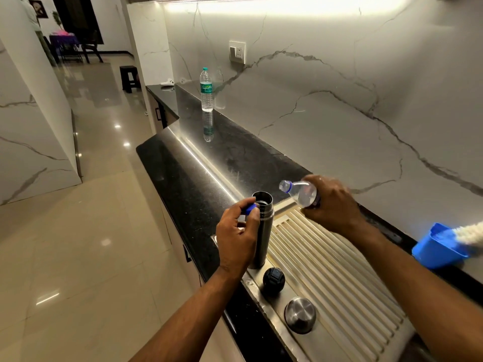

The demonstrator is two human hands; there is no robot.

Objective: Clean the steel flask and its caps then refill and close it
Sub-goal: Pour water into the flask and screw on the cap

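Head view: refill step, steel flask (pixel 262 231) upright at the drainboard edge, left hand (pixel 236 237) pinching a blue bottle cap (pixel 250 209), right hand (pixel 333 205) gripping the tilted water bottle (pixel 298 192); next, likely aligning neck over mouth.

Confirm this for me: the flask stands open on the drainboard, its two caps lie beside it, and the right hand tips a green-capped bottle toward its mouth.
One detail is off. In the head view, the bottle in the right hand is uncapped; its blue cap is pinched in the left hand. The flask does stand open, with the black cap and steel cap beside it.
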